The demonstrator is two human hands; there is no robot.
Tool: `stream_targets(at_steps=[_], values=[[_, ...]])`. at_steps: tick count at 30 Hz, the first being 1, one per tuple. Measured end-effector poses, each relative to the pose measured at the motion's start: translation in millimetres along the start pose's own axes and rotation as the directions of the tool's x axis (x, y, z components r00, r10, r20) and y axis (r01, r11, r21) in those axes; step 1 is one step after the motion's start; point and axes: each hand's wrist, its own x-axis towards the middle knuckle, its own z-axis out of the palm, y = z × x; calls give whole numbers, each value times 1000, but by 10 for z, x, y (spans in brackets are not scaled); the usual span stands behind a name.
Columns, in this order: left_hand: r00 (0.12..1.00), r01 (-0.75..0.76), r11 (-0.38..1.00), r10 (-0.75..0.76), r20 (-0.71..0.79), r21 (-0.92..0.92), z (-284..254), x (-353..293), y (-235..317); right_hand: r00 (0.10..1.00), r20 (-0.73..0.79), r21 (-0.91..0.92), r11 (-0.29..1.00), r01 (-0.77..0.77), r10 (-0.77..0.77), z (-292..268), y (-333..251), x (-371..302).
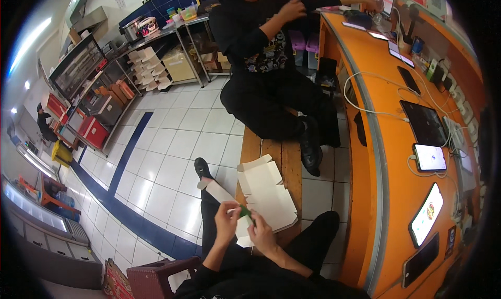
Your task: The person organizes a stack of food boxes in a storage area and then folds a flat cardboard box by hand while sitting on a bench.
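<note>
My left hand and my right hand meet over my lap, fingers closed. Between their fingertips is a small green object; its kind is too small to make out. A narrow white cardboard piece runs under the hands, from near my left shoe to the bench. Beside my right hand, a flat, unfolded white cardboard box with cut flaps lies on the wooden bench. Whether my fingers also grip the cardboard is hidden.
Another person in black sits at the bench's far end, an arm stretched over the orange counter. Phones, a tablet and cables lie on that counter. A maroon stool stands at my left. Folded boxes are stacked farther back.
</note>
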Motion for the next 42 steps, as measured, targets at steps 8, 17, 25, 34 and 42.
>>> stream_targets(at_steps=[8, 17, 25, 34, 42], values=[[994, 112, 992, -111, 22, -64, 488, -326, -102, 966, -255, 17, 999, -39, 43, -238, 69, 202], [980, 201, 949, -196, 45, -245, 431, -301, -29, 955, -240, 143, 980, -140, 172, -243, 92, 222], [984, 172, 955, -155, 86, -241, 382, -274, 37, 960, -192, 237, 959, -155, 202, -291, 73, 278], [977, 211, 948, -201, 64, -238, 343, -227, -1, 958, -236, 245, 964, -104, 164, -309, 61, 275], [974, 223, 971, -217, 64, -93, 412, -229, 125, 936, -91, 476, 840, -258, 339, -356, 90, 275]])
